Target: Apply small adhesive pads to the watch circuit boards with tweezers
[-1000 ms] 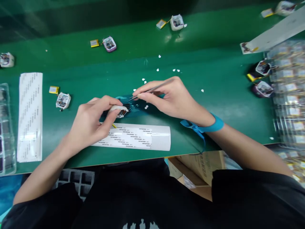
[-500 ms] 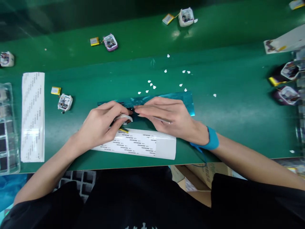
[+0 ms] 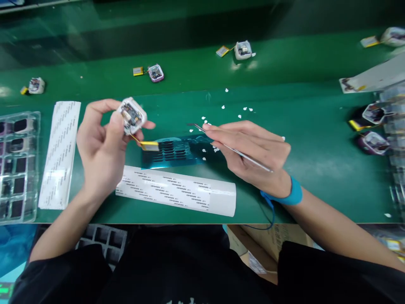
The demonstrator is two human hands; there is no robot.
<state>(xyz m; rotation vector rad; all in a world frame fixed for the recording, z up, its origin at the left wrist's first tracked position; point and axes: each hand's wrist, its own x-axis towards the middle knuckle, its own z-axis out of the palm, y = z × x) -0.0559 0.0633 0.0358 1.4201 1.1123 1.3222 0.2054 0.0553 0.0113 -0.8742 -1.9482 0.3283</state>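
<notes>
Pinching the small white device housing (image 3: 136, 122) by its rim is what the left hand (image 3: 103, 143) does: the thumb presses on the near edge of its uncovered face, other fingers support it from behind, and the circuit board between the walls faces up. The thumb and forefinger stand only as far apart as the housing demands. Just below these fingertips a yellow-edged battery (image 3: 149, 146) hangs out on its thin wire; good handling would leave that wire slack and put the pressure on the rim, away from the board. The right hand (image 3: 253, 154) grasps slim metal tweezers (image 3: 249, 159), its thumb and forefinger closed together near the front and the shaft running back under the palm. The tips reach out ahead of the right fingers towards the left hand, apart from the housing; whether they grip anything is too small to tell. A light, even squeeze and a steady right wrist would suit pieces this fine. Between the two hands, and lower than the left fingertips, lies a blue film sheet (image 3: 193, 156) bearing rows of black patches. Small white round tabs (image 3: 204, 150) lie scattered around the right fingertips, so those fingers are best lifted clear of them.
</notes>
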